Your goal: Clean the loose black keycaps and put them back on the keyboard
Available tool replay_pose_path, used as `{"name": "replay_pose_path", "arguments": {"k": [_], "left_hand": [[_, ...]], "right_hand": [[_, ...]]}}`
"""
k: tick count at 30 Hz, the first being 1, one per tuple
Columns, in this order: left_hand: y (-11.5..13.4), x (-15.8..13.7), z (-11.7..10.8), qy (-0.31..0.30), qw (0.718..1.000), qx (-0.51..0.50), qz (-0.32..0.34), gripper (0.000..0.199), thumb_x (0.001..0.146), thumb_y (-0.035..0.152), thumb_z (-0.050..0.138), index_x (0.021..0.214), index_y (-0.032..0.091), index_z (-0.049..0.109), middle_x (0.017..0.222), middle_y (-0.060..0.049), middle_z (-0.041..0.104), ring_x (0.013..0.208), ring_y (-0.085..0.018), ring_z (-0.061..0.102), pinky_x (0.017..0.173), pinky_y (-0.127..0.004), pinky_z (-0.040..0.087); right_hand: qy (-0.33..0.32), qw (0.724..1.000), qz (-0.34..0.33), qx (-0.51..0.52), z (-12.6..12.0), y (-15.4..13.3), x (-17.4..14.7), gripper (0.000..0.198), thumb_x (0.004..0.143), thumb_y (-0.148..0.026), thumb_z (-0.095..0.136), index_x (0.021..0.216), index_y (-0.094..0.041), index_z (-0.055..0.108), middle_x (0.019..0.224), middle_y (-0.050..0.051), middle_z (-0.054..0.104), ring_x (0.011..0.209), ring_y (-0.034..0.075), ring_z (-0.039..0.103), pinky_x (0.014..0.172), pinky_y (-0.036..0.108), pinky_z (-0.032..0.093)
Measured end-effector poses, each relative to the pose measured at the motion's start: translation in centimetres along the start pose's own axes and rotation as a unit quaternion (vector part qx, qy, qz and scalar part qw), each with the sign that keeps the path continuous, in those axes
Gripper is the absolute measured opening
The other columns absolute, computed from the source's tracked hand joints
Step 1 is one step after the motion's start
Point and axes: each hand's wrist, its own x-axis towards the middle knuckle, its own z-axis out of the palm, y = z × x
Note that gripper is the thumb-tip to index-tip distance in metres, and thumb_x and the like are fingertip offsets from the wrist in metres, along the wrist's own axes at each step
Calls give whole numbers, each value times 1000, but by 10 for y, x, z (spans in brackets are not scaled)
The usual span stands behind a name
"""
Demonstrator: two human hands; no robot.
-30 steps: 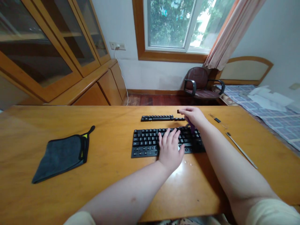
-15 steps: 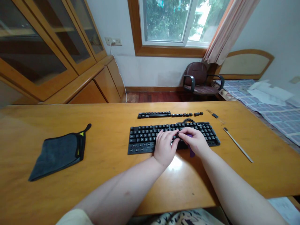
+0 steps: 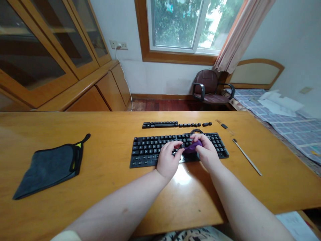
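Before you on the glossy wooden table [image 3: 112, 134], below the window [image 3: 175, 30], lies the black keyboard [image 3: 144, 147], stems bare in its near rows, its pale legends too small to read. Your right hand [image 3: 208, 154] grasps a purple cloth [image 3: 192, 147] over it; your left fingers [image 3: 167, 149] curl above the keys, whether pinching anything I cannot tell.

Bright window [image 3: 173, 30] just past twelve o'clock; maroon chair [image 3: 206, 81] at two, bed [image 3: 283, 124] at three, cabinet [image 3: 67, 50] at ten.
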Motion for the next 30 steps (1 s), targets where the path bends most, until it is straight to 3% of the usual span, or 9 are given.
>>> {"name": "replay_pose_path", "arguments": {"k": [2,5,8,13,15,20,26,30], "left_hand": [[-1,0,1,10,1000,-10,-4,19,81,23,57,100,20,60,87,-2,63,84,-15,59,80,-30,47],[-3,-1,3,11,999,-30,-14,19,80,22,58,100,20,59,89,-3,64,84,-16,59,80,-31,48],[-5,-1,5,5,998,-54,-23,19,80,23,58,99,21,59,90,-3,65,86,-16,61,84,-33,48],[-9,-1,7,21,997,-79,-13,17,80,22,58,96,20,59,104,-5,66,108,-19,56,107,-45,29],[-10,-1,8,17,995,-96,-22,16,80,22,58,96,19,59,106,-6,65,109,-20,56,107,-45,28],[-9,-3,11,-5,988,-138,-62,19,78,25,61,96,19,61,98,-7,65,95,-20,61,91,-37,46],[-8,-3,14,-12,978,-193,-81,21,77,23,62,97,19,61,97,-6,64,92,-18,62,86,-33,50],[-10,-5,16,-43,973,-210,-88,22,77,21,62,99,19,60,97,-6,63,88,-17,63,84,-33,52]], "right_hand": [[1,1000,-4,6,0,2,1,23,64,-15,47,86,-20,54,107,6,60,96,21,58,85,35,46],[-39,999,-1,23,1,4,1,28,72,-18,49,98,-21,60,108,7,63,101,22,58,90,39,44],[-46,998,-47,-3,2,5,1,24,77,-23,56,98,-25,67,115,5,60,110,22,53,98,40,38],[-37,995,-96,7,0,5,5,19,79,-26,59,93,-29,71,110,5,59,111,22,51,100,39,38],[-56,995,-80,36,0,5,6,17,78,-25,60,90,-27,71,110,5,60,111,22,51,99,41,38],[-96,982,-31,162,4,10,4,27,74,-26,64,101,-24,65,117,7,60,115,26,51,100,45,36],[-22,981,17,194,10,9,5,44,67,-23,72,109,-25,58,110,6,63,100,21,61,93,41,43],[-24,983,52,172,11,4,6,35,65,-24,72,98,-20,62,99,6,67,92,20,63,89,38,46]]}}
